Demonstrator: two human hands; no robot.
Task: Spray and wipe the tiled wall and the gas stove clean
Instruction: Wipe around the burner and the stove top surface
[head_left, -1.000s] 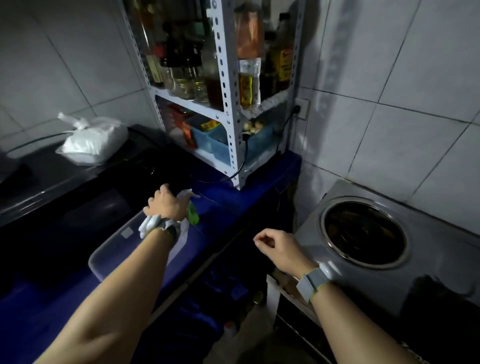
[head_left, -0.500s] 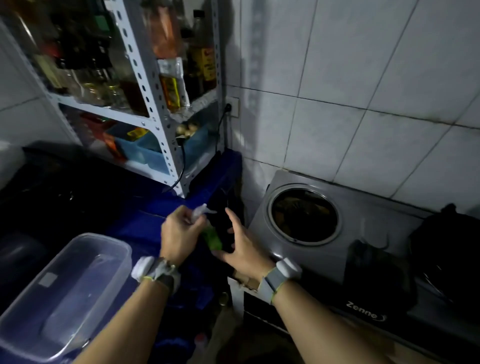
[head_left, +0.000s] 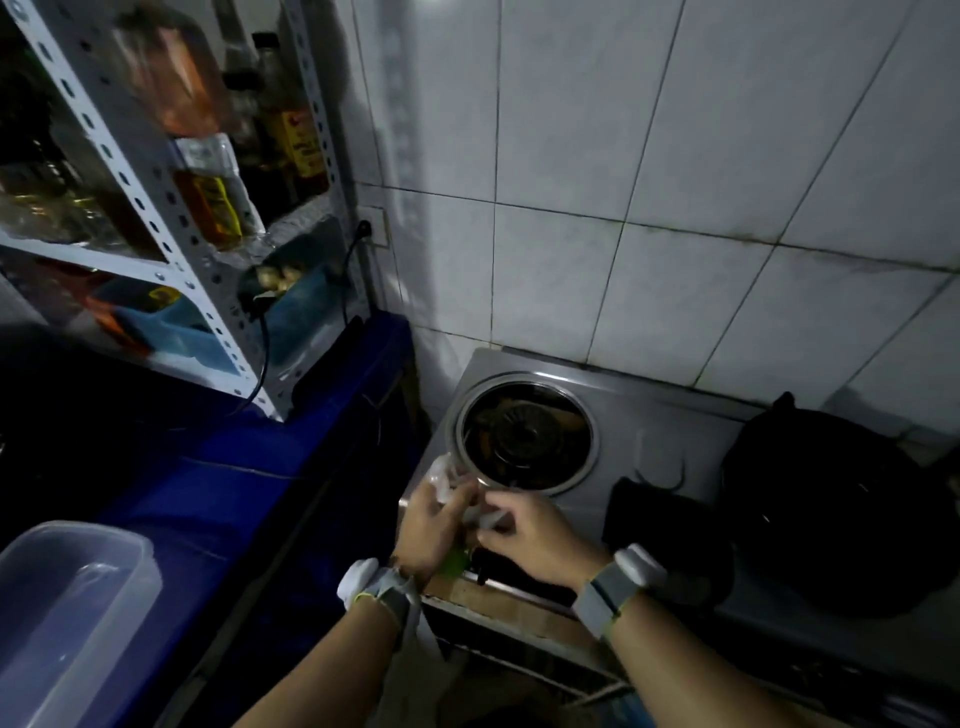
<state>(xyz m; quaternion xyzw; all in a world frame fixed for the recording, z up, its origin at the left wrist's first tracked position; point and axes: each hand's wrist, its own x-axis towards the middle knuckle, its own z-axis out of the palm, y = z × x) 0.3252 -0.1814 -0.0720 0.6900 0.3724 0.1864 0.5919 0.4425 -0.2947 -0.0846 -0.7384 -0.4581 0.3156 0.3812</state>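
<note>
A small spray bottle (head_left: 453, 557) with green liquid and a clear trigger head sits between both hands at the stove's front left corner. My left hand (head_left: 428, 525) grips its neck and my right hand (head_left: 530, 535) closes on it from the right. The steel gas stove (head_left: 644, 415) has an open round burner well (head_left: 525, 439) at its left. The white tiled wall (head_left: 675, 182) rises behind the stove, with dark grime along the grout lines.
A black pot (head_left: 831, 514) covers the stove's right burner, and a dark cloth (head_left: 660, 525) lies in front of the well. A metal shelf rack (head_left: 171, 208) with bottles stands on the blue counter (head_left: 249, 467). A clear plastic tub (head_left: 67, 618) lies at lower left.
My view swung right from the counter to the stove. My left hand carried the spray bottle from over the tub to the stove's front, and my right hand came onto it.
</note>
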